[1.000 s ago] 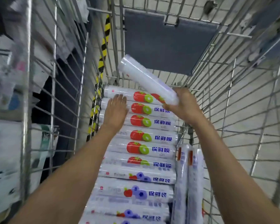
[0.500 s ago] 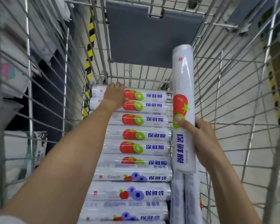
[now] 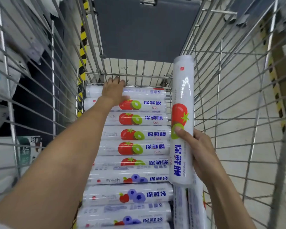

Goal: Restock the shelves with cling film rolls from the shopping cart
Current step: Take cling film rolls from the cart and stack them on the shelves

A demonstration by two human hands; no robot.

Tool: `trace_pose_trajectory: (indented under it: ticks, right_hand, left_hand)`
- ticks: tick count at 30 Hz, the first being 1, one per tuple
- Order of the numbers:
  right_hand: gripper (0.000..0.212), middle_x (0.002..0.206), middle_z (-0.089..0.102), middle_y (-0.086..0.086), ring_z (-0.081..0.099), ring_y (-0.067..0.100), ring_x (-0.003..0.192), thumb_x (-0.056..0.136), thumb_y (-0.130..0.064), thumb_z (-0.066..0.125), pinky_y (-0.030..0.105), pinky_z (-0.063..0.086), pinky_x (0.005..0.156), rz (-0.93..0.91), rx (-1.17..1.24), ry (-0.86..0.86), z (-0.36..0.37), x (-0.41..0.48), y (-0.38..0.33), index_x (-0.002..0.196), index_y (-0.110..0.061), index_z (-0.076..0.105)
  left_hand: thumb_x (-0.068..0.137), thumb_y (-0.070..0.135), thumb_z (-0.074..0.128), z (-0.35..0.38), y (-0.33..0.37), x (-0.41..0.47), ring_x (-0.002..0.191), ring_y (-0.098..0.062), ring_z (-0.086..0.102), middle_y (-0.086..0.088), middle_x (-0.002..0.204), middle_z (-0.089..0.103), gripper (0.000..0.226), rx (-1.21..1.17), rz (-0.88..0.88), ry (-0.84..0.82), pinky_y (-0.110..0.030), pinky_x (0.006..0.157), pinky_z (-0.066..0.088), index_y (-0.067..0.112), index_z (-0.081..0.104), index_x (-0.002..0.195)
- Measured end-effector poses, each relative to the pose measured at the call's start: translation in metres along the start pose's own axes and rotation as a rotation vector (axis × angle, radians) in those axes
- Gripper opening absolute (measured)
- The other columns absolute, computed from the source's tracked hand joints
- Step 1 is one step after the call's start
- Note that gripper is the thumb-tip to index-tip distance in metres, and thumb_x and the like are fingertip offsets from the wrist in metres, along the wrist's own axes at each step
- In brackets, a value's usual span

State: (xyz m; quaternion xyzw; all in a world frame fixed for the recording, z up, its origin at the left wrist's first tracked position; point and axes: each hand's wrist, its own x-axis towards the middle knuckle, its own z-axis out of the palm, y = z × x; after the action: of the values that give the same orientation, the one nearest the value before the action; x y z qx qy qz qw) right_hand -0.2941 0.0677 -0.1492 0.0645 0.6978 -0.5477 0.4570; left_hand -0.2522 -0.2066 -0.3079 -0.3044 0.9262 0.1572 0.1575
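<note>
The right hand (image 3: 200, 156) grasps the lifted roll (image 3: 182, 96) below its middle, upright beside the shopping cart (image 3: 135, 75) right wall, while the left hand (image 3: 113, 92) curls over the far roll (image 3: 142, 93) at the cart's front wall; rolls are likely light, stiff, slippery: hold mid-length.

Glossy plastic-wrapped rolls (image 3: 135, 134), metal-wire cart (image 3: 221, 90)

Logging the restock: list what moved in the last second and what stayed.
The right hand swung its held roll from tilted leftward to pointing straight away, at the right side of the cart. The left hand slid forward and now hooks its fingers over the farthest roll. The stacked rolls stayed put.
</note>
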Motion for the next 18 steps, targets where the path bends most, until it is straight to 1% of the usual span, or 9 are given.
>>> trace_pose_trajectory:
  ticks: [2,3,6,8,11,12,15,16,18]
  right_hand:
    - [0.017,0.081,0.074,0.011,0.071,0.024,0.067,0.083,-0.017,0.065,0.031,0.054,0.056,0.005,0.0,-0.006,0.001,-0.001,0.001,0.095,-0.005,0.065]
    - [0.018,0.083,0.074,0.011,0.071,0.024,0.068,0.083,-0.017,0.065,0.031,0.054,0.056,0.005,-0.002,-0.011,0.002,-0.001,0.001,0.096,-0.004,0.065]
    - [0.022,0.086,0.074,0.012,0.072,0.025,0.071,0.082,-0.018,0.066,0.031,0.054,0.057,0.014,-0.014,-0.019,0.003,-0.002,0.002,0.099,-0.004,0.065]
    - [0.023,0.086,0.074,0.012,0.072,0.026,0.072,0.082,-0.019,0.066,0.031,0.054,0.058,0.015,-0.024,-0.013,0.002,-0.001,0.003,0.1,-0.005,0.065]
    - [0.023,0.086,0.074,0.011,0.072,0.026,0.072,0.083,-0.018,0.066,0.031,0.055,0.057,0.025,-0.035,-0.002,0.0,0.0,0.005,0.101,-0.005,0.064]
    - [0.023,0.085,0.074,0.011,0.072,0.026,0.072,0.083,-0.018,0.066,0.031,0.055,0.057,0.029,-0.037,0.0,0.0,0.0,0.006,0.101,-0.005,0.064]
    - [0.025,0.084,0.074,0.011,0.071,0.024,0.07,0.081,-0.02,0.067,0.03,0.054,0.056,0.037,-0.04,0.0,-0.002,-0.002,0.008,0.101,-0.004,0.064]
    - [0.026,0.084,0.074,0.01,0.071,0.025,0.07,0.081,-0.02,0.067,0.031,0.054,0.056,0.038,-0.041,-0.001,-0.003,-0.002,0.009,0.101,-0.005,0.064]
    - [0.027,0.084,0.074,0.01,0.072,0.025,0.071,0.08,-0.021,0.067,0.031,0.055,0.056,0.043,-0.042,-0.002,-0.004,-0.003,0.011,0.101,-0.005,0.064]
  left_hand:
    - [0.088,0.041,0.06,0.002,0.003,0.0,0.133,-0.035,0.029,-0.016,0.138,0.04,0.057,-0.052,-0.031,0.003,-0.043,0.108,0.024,0.011,0.042,0.133]
    - [0.089,0.041,0.06,0.002,0.005,0.0,0.131,-0.035,0.031,-0.016,0.138,0.041,0.057,-0.041,-0.042,-0.004,-0.043,0.107,0.027,0.011,0.042,0.133]
    - [0.087,0.044,0.061,-0.004,0.009,0.004,0.125,-0.035,0.039,-0.017,0.135,0.044,0.061,0.071,-0.05,-0.049,-0.043,0.101,0.035,0.01,0.041,0.135]
    - [0.088,0.046,0.059,-0.007,0.009,0.008,0.124,-0.035,0.04,-0.017,0.134,0.045,0.061,0.097,-0.041,-0.066,-0.043,0.1,0.035,0.012,0.042,0.136]
    - [0.093,0.047,0.049,-0.012,0.003,0.011,0.124,-0.034,0.042,-0.015,0.133,0.048,0.052,0.09,-0.025,-0.101,-0.043,0.102,0.034,0.019,0.045,0.137]
    - [0.093,0.049,0.048,-0.015,0.001,0.012,0.123,-0.034,0.043,-0.015,0.132,0.049,0.053,0.119,-0.021,-0.123,-0.043,0.102,0.033,0.02,0.045,0.137]
    - [0.087,0.054,0.055,-0.016,0.001,0.008,0.121,-0.034,0.045,-0.015,0.128,0.05,0.064,0.21,-0.004,-0.149,-0.043,0.1,0.034,0.019,0.043,0.139]
    - [0.085,0.052,0.058,-0.013,0.001,0.007,0.12,-0.033,0.046,-0.015,0.127,0.05,0.065,0.192,-0.011,-0.125,-0.042,0.099,0.035,0.018,0.043,0.138]
    - [0.085,0.043,0.063,-0.004,0.003,0.004,0.12,-0.033,0.046,-0.015,0.127,0.051,0.061,0.08,-0.046,-0.049,-0.041,0.096,0.039,0.015,0.047,0.136]
